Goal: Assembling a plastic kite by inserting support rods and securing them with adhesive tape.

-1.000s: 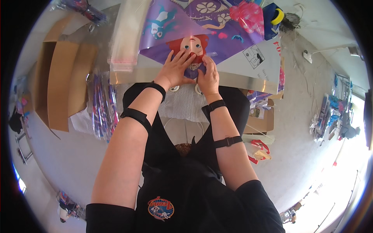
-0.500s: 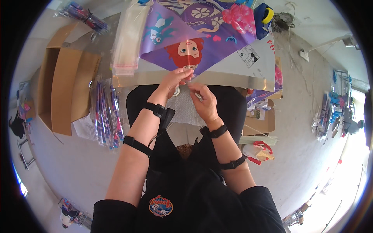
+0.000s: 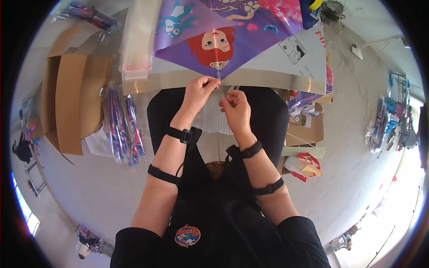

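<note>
1 head-worn fisheye looks down on nearby fingers [image 3: 211, 84] and table [image 3: 272, 81].

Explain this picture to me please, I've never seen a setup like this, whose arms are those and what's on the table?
There's no machine here, just a person's bare hands. The wide fisheye camera sits on their head, looking down, so straight edges bend. On the table lies a purple sheet printed with a red-haired cartoon figure, with clear plastic sleeves to its left. The left hand appears to pinch the sheet's near tip. The right hand is beside it, fingers curled; I can't tell if it holds anything.
</note>
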Demonstrator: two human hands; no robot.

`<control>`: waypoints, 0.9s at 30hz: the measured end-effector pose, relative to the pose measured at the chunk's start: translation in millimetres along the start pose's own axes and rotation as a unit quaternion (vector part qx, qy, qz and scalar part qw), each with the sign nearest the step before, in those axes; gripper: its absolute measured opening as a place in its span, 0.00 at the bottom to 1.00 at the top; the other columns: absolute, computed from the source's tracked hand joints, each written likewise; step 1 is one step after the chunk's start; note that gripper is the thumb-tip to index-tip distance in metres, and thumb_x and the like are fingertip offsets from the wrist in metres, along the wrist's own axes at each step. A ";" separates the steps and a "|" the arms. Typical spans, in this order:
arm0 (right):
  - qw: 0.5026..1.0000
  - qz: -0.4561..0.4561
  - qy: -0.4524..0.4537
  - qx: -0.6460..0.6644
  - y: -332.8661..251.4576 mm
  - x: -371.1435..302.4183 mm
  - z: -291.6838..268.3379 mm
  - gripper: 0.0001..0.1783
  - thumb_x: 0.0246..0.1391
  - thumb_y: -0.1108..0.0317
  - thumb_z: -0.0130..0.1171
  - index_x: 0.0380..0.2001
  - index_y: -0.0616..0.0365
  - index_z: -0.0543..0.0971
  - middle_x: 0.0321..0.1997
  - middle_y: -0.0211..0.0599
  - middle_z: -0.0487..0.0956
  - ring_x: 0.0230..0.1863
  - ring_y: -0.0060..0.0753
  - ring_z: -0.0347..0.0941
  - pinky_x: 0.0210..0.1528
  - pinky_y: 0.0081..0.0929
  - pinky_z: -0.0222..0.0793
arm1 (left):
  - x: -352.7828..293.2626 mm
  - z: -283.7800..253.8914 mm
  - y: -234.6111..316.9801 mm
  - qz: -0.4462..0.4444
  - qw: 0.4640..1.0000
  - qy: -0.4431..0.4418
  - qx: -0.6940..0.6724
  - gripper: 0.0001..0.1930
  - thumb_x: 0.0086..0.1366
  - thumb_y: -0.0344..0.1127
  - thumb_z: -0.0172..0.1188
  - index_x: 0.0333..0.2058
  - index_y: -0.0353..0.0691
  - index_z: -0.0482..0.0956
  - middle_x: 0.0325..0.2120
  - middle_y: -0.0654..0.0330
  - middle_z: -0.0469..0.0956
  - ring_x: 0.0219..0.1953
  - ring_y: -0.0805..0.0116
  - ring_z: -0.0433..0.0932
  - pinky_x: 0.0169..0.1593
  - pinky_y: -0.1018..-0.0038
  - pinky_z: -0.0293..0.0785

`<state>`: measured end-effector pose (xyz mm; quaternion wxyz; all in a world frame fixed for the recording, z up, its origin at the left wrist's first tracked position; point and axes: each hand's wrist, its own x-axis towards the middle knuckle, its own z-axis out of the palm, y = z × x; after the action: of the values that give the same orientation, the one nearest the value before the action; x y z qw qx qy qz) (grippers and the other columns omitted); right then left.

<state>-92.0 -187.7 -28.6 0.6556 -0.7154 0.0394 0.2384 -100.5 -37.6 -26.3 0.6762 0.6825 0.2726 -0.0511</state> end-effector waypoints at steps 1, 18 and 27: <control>1.000 0.005 0.001 0.001 -2.9 1.8 2.3 0.13 0.52 0.77 0.61 0.41 0.63 0.72 0.29 0.34 0.79 0.28 0.20 0.75 0.27 0.17 0.71 | 1.2 -0.1 -1.9 0.012 0.999 0.016 0.025 0.13 0.64 0.39 0.61 0.32 0.33 0.80 0.24 0.66 0.79 0.27 0.82 0.73 0.31 0.82 0.68; 0.997 0.059 0.045 0.025 -2.6 24.8 14.0 0.10 0.53 0.77 0.61 0.32 0.62 0.68 0.24 0.35 0.79 0.25 0.20 0.76 0.26 0.17 0.70 | 25.6 8.8 -2.4 0.162 0.976 0.085 0.119 0.03 0.55 0.27 0.67 0.29 0.35 0.82 0.26 0.62 0.77 0.26 0.73 0.75 0.29 0.79 0.70; 0.996 0.075 0.055 0.007 9.5 31.8 14.2 0.10 0.54 0.75 0.62 0.32 0.59 0.68 0.25 0.33 0.80 0.25 0.18 0.75 0.25 0.14 0.68 | 35.7 11.3 -6.6 0.229 0.938 0.141 0.221 0.04 0.51 0.25 0.67 0.25 0.37 0.81 0.22 0.60 0.77 0.26 0.64 0.76 0.28 0.73 0.71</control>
<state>-71.5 -167.2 -50.2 0.6375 -0.7181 0.1305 0.2467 -69.7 -38.0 -48.7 0.4565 0.8587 0.1837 0.1432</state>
